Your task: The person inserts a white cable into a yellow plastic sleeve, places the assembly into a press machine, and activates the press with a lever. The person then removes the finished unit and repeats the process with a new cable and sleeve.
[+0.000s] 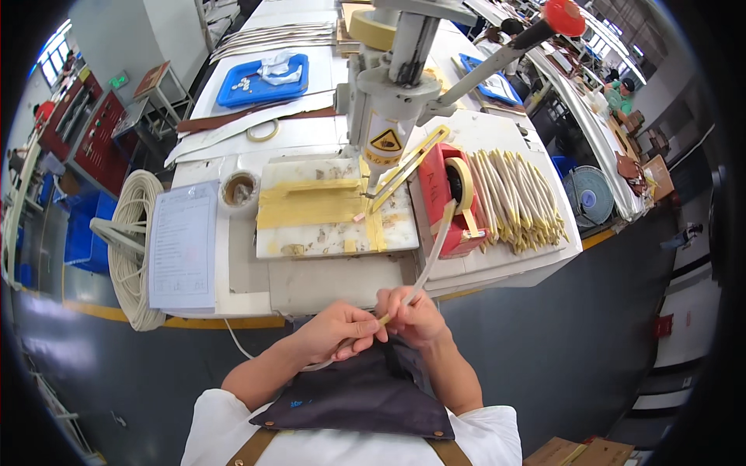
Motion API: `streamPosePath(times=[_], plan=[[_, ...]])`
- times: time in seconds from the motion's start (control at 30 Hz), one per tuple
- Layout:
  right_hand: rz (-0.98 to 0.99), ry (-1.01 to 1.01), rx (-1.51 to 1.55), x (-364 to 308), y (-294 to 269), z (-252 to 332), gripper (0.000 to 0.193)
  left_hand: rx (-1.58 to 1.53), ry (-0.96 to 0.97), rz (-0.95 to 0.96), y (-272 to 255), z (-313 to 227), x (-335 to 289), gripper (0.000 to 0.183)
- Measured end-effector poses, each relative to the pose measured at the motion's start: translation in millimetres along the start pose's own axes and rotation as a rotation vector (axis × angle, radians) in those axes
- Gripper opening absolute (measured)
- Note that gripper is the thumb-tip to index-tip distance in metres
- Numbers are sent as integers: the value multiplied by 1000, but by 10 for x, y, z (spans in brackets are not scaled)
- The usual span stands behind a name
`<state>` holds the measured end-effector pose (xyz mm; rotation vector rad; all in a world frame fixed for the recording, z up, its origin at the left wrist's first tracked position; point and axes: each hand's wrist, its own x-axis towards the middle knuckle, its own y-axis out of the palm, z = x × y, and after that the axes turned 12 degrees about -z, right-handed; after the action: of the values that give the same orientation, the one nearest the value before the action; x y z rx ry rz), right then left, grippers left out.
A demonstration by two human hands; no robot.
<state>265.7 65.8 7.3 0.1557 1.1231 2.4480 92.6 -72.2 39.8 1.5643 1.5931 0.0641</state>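
Both my hands are closed on one off-white cord (434, 260) in front of the table's near edge. A short yellowish band, apparently tape, shows on the cord between them. My left hand (342, 330) pinches the cord at left, where it trails under my wrist. My right hand (414, 317) grips just beyond the band, and the cord's free end rises past it toward a red tape dispenser (440, 203). That dispenser carries a roll of yellow tape (464, 186). Right of it lies a row of similar cord pieces (517, 198) with yellow ends.
A lever press (388, 101) stands over a white board (311, 241) patched with yellow tape. At left are a coil of cord (136, 272), a printed sheet (183, 248) and an upright tape roll (239, 190). Blue trays (264, 80) lie farther back. People work at distant benches.
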Motion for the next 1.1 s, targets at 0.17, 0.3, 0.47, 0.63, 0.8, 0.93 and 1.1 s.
streamPosePath(times=[0.17, 0.3, 0.47, 0.63, 0.8, 0.93, 1.1], plan=[[-468, -250, -419, 306, 24, 330, 30, 242, 282, -407, -28, 16, -161, 29], [-542, -283, -506, 591, -25, 420, 35, 304, 524, -640, -74, 54, -202, 30], [-635, -405, -656, 951, -89, 379, 29, 405, 778, -759, -253, 89, -222, 28], [-792, -494, -1052, 1187, -224, 408, 23, 875, 1076, -944, -412, -16, -63, 19], [-872, -638, -1273, 1326, -398, 468, 17, 1070, 1240, -1019, -393, -274, 168, 19], [-841, -680, -1376, 1488, -382, 495, 23, 1072, 1206, -1046, -478, -330, 242, 17], [-845, -667, -1439, 1665, -382, 589, 37, 1158, 1277, -1084, -592, -425, 429, 16]])
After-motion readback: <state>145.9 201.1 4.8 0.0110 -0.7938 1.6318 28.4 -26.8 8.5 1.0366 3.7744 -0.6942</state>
